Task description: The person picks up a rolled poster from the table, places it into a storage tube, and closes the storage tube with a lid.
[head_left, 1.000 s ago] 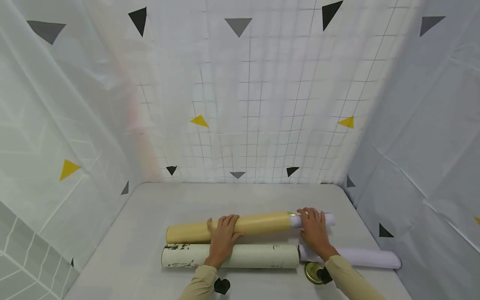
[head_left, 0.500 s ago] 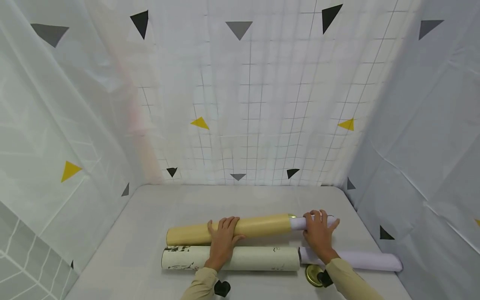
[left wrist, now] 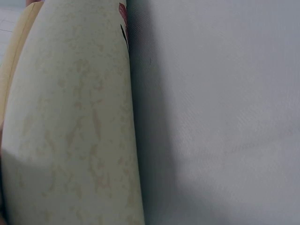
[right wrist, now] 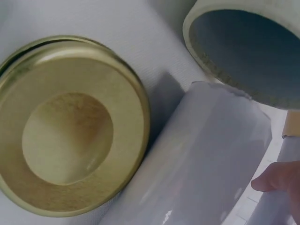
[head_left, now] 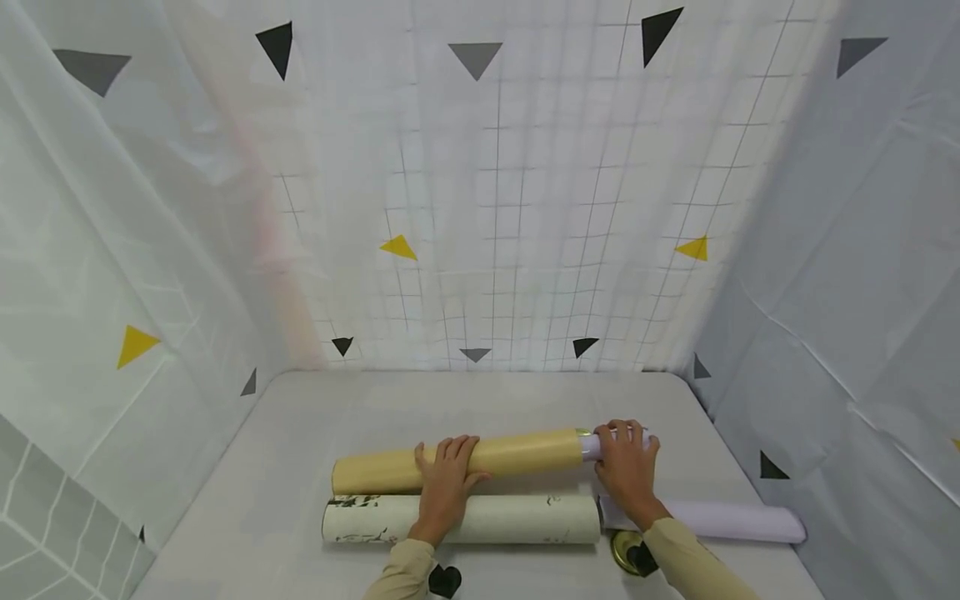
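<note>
My left hand [head_left: 446,487] grips a tan cardboard tube [head_left: 528,452], fingers over its top and thumb along the near side. From that tube's right end sticks a lilac rolled sheet [head_left: 591,448], gripped by my right hand [head_left: 628,467]. Nearer to me lies a thicker off-white tube [head_left: 536,518] with dark ink marks; in the left wrist view its mottled surface [left wrist: 75,117] fills the left side. A second lilac roll [head_left: 735,521] lies by its right end. The right wrist view shows the off-white tube's open mouth [right wrist: 211,65], with this roll [right wrist: 201,145] outside it.
A round gold lid [head_left: 622,552] lies near my right forearm, large in the right wrist view. Another gold piece [head_left: 582,432] shows behind the tan tube's right end. White sheets with triangle marks enclose the white table [head_left: 292,433] at the back and sides.
My right hand first slid right along the lilac roll, then moved left with it. Less of the roll sticks out of the tan tube now. My left hand stayed put.
</note>
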### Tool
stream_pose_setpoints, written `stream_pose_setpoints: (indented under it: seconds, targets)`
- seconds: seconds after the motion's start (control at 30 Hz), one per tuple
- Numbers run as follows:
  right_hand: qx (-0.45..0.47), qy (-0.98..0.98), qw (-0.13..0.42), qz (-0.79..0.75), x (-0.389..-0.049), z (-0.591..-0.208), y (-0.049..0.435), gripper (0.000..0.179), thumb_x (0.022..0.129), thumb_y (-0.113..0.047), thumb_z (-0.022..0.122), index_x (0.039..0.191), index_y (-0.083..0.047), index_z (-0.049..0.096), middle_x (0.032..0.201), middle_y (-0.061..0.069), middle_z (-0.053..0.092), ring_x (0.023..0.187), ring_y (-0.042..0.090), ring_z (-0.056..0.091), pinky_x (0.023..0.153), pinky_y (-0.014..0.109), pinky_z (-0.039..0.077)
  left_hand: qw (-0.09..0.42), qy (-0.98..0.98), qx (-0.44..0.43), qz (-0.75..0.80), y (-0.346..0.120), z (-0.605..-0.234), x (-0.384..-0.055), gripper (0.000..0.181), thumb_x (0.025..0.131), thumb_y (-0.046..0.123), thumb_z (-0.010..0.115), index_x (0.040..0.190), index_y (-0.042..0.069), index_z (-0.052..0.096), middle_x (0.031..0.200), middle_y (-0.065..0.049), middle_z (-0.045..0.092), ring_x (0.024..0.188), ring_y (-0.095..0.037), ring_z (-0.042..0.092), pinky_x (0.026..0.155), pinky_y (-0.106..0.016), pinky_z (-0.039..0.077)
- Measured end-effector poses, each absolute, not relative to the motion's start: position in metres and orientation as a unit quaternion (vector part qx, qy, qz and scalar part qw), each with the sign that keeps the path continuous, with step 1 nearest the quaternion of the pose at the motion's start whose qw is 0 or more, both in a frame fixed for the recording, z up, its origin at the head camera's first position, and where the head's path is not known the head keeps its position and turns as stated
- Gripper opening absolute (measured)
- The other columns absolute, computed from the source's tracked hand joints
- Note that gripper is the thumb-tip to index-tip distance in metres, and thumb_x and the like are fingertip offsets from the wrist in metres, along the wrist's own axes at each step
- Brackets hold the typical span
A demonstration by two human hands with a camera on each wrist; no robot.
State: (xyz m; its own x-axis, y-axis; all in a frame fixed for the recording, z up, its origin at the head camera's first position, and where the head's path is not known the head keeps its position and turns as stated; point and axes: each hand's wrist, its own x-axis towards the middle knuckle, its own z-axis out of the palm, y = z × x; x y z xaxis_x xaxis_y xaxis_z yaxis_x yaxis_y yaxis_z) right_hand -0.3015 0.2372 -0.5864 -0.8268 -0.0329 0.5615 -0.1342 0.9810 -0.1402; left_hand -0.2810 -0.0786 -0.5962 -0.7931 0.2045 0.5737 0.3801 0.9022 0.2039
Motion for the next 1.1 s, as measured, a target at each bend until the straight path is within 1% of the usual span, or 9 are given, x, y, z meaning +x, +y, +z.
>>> stream_pose_setpoints:
  seconds: [0.13,0.27,0.47,0.53,0.6,0.7,0.9,1.0,1.1]
  targets:
    - [0.057,-0.945,0.307,0.093,-0.302,-0.591,0.235,0.047,0.063,0.001,0.085,0.107,-0.005,0.071,0.117,0.021,0.066,0.118,0.045,0.054,0.091,0.067,0.043,0.268,-0.939,-0.152,-0.149,-0.08,-0.599,-0.279,0.068,0.08,0.056,0.067,0.137,0.02,0.062,0.132,-0.001,0.068,0.122,-0.026,0.061,0.107,-0.077,0.032]
    - [0.078,-0.939,0.318,0.107,-0.303,-0.594,0.229,0.043,0.066,0.004,0.082,0.107,-0.003,0.071,0.117,0.021,0.066,0.116,0.044,0.055,0.088,0.062,0.045,0.265,-0.943,-0.147,-0.138,-0.083,-0.6,-0.278,0.068,0.08,0.058,0.066,0.137,0.021,0.062,0.133,0.0,0.067,0.124,-0.025,0.06,0.108,-0.076,0.033]
    - [0.08,-0.941,0.304,0.125,-0.302,-0.584,0.221,0.049,0.067,0.0,0.089,0.111,-0.005,0.069,0.13,0.024,0.061,0.124,0.048,0.052,0.095,0.066,0.045,0.267,-0.941,-0.15,-0.143,-0.084,-0.597,-0.28,0.066,0.082,0.057,0.064,0.138,0.021,0.061,0.134,0.0,0.067,0.124,-0.025,0.06,0.109,-0.076,0.031]
    - [0.08,-0.942,0.298,0.13,-0.301,-0.58,0.218,0.052,0.066,-0.002,0.091,0.112,-0.006,0.069,0.133,0.025,0.059,0.125,0.05,0.052,0.091,0.067,0.048,0.274,-0.939,-0.151,-0.145,-0.083,-0.597,-0.28,0.066,0.082,0.057,0.064,0.137,0.021,0.062,0.133,-0.001,0.067,0.123,-0.025,0.06,0.108,-0.076,0.031]
    - [0.084,-0.942,0.295,0.139,-0.3,-0.577,0.215,0.052,0.066,-0.001,0.09,0.112,-0.006,0.069,0.133,0.025,0.058,0.124,0.051,0.053,0.084,0.066,0.052,0.285,-0.936,-0.151,-0.144,-0.083,-0.598,-0.28,0.066,0.081,0.057,0.065,0.136,0.02,0.063,0.131,0.0,0.068,0.121,-0.025,0.061,0.107,-0.076,0.033]
    - [0.089,-0.94,0.29,0.156,-0.298,-0.575,0.213,0.05,0.066,0.003,0.087,0.112,-0.004,0.068,0.134,0.027,0.057,0.123,0.053,0.053,0.074,0.065,0.055,0.283,-0.936,-0.148,-0.147,-0.082,-0.598,-0.279,0.066,0.08,0.056,0.066,0.136,0.02,0.063,0.131,0.0,0.068,0.121,-0.024,0.061,0.107,-0.076,0.033]
    - [0.071,-0.945,0.266,0.179,-0.297,-0.575,0.215,0.05,0.07,0.005,0.083,0.116,-0.005,0.067,0.142,0.029,0.051,0.13,0.054,0.049,0.081,0.069,0.054,0.256,-0.944,-0.144,-0.148,-0.078,-0.596,-0.28,0.067,0.082,0.058,0.064,0.138,0.021,0.061,0.134,0.001,0.067,0.124,-0.024,0.06,0.109,-0.076,0.032]
    - [0.067,-0.946,0.252,0.193,-0.297,-0.576,0.216,0.051,0.072,0.005,0.082,0.119,-0.006,0.066,0.145,0.029,0.049,0.131,0.056,0.048,0.076,0.07,0.054,0.259,-0.943,-0.144,-0.15,-0.077,-0.595,-0.28,0.067,0.081,0.057,0.065,0.137,0.021,0.062,0.133,0.0,0.068,0.124,-0.025,0.06,0.109,-0.076,0.032]
    - [0.067,-0.947,0.236,0.209,-0.296,-0.575,0.217,0.052,0.073,0.004,0.082,0.121,-0.007,0.066,0.146,0.027,0.047,0.127,0.056,0.051,0.068,0.065,0.056,0.267,-0.941,-0.144,-0.149,-0.078,-0.596,-0.28,0.067,0.08,0.057,0.066,0.137,0.02,0.062,0.132,0.0,0.068,0.123,-0.025,0.06,0.108,-0.076,0.032]
